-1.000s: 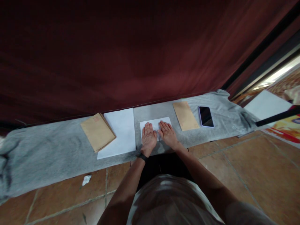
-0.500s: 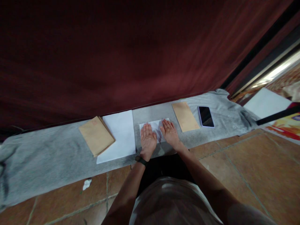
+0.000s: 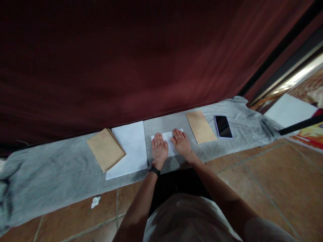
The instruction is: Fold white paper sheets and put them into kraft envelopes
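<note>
My left hand [image 3: 159, 149] and my right hand [image 3: 181, 143] both lie flat, fingers stretched out, pressing on a small folded white paper [image 3: 168, 137] that rests on a grey cloth [image 3: 50, 178] spread over the floor. A black band circles my left wrist. Most of the paper is covered by my palms. Left of my hands lies a larger white sheet [image 3: 130, 148] with a stack of brown envelopes [image 3: 105, 149] partly on it. To the right lies a single brown envelope [image 3: 201, 127], and beyond it a dark phone [image 3: 223, 126].
A dark red curtain [image 3: 126, 57] hangs right behind the cloth. Terracotta floor tiles [image 3: 264, 181] lie in front, with a white paper scrap [image 3: 95, 201] on them. At far right sit another white sheet [image 3: 287, 109] and a black bar [image 3: 300, 125].
My hands have slid slightly away from me over the folded paper, so less of it shows beyond my fingertips. The view has shifted a little.
</note>
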The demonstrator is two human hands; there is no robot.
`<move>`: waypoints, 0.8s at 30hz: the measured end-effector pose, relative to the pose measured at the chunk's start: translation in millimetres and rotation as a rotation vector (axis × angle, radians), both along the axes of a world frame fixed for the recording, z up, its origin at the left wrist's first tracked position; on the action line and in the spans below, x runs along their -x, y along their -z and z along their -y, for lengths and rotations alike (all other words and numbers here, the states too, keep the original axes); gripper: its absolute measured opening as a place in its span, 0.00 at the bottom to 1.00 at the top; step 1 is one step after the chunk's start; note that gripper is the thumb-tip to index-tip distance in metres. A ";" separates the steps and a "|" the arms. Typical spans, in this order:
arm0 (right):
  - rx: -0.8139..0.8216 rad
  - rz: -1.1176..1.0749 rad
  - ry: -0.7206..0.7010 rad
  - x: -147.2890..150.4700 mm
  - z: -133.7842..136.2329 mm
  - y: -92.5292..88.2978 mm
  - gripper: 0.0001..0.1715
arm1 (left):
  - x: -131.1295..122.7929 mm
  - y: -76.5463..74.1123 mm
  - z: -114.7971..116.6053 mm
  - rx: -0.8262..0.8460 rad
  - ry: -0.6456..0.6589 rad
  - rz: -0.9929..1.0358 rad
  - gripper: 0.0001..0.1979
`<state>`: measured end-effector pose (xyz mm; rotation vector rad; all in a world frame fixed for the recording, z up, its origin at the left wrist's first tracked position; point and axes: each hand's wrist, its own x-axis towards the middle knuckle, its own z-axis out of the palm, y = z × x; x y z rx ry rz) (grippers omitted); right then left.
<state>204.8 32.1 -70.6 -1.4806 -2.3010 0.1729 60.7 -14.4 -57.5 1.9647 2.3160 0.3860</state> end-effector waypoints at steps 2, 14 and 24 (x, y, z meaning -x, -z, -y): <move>-0.018 -0.008 0.041 -5.3 -0.6 2.8 0.33 | 3.4 1.6 4.1 -0.023 -0.037 -0.003 0.31; 0.014 -0.047 0.234 -41.2 25.2 -6.3 0.29 | 2.2 12.1 54.0 -0.232 -0.127 -0.016 0.32; 0.186 -0.351 0.308 -46.1 24.2 -7.0 0.14 | 0.8 11.2 55.2 -0.242 -0.138 -0.012 0.31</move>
